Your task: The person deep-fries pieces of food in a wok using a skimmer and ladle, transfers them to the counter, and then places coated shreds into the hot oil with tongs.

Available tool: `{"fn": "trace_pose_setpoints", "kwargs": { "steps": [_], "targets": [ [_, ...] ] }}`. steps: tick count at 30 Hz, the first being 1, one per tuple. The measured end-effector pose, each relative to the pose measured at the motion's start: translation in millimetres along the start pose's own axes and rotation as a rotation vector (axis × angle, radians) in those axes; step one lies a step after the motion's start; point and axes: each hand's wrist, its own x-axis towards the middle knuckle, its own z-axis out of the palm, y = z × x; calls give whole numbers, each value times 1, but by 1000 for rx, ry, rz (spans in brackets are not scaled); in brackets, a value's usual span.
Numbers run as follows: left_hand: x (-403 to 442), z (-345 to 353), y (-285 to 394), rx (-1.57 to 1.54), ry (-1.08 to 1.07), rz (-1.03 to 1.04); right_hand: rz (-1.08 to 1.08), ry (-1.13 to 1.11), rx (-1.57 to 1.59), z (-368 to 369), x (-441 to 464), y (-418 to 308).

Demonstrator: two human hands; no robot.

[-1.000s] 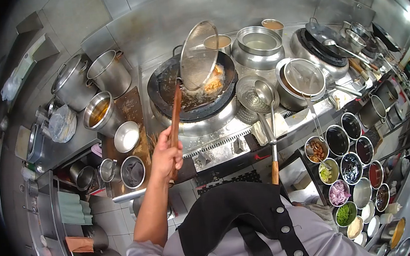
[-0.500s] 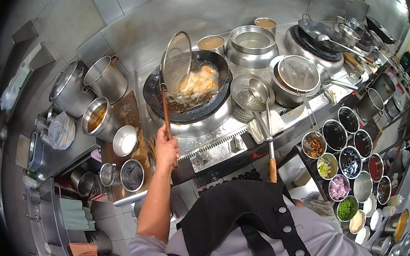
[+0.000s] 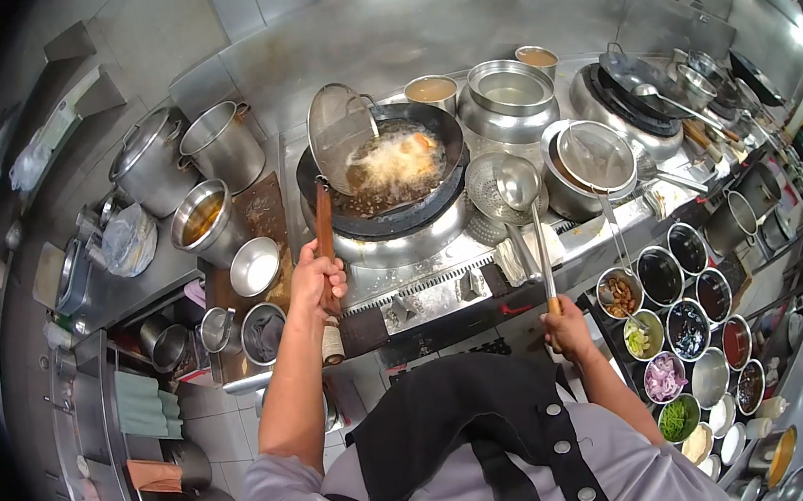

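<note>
My left hand (image 3: pixel 318 277) is closed around the wooden handle of a round mesh skimmer (image 3: pixel 335 125). Its mesh tilts up over the left side of a black wok (image 3: pixel 437 120). Inside the wok, pale golden food (image 3: pixel 402 160) bubbles in hot oil. Lower right of the stove, my right hand (image 3: pixel 566 327) grips the wooden end of a long-handled ladle (image 3: pixel 517 183). The ladle's bowl rests over a perforated strainer (image 3: pixel 484 183) beside the wok. A folded cloth (image 3: pixel 512 256) lies under the ladle handle at the stove edge.
Stockpots (image 3: pixel 224 147) and a steel pot of amber liquid (image 3: pixel 198 221) stand to the left. Right of the ladle, a fine sieve (image 3: pixel 597 154) sits over a pot. Several seasoning containers (image 3: pixel 660 274) fill the lower right. Another wok (image 3: pixel 642 74) is on the far right burner.
My right hand has come into view and taken hold of the ladle's handle. The ladle has shifted slightly. The skimmer has turned, its mesh now facing me more. The camera view has shifted a little.
</note>
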Motion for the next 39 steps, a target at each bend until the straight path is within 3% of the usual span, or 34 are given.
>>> {"fn": "trace_pose_setpoints", "kwargs": {
  "steps": [8, 12, 14, 15, 25, 39],
  "targets": [
    [1, -36, 7, -443, -287, -168, -132, -85, 71, -13, -55, -78],
    [-25, -36, 10, -477, -290, -201, -307, 7, -312, -36, -45, -103],
    [-40, -36, 12, -466, -319, -192, -673, 149, -924, -49, -39, -123],
    [-48, -36, 12, -432, -307, -150, -707, 199, -1019, -46, -45, -145],
    [-98, -15, 10, -196, -258, -19, -762, 223, -1472, -44, -37, -239],
    [-80, -11, -10, -237, -238, -3, -948, 153, -1675, -20, -5, -252]
  ]
}}
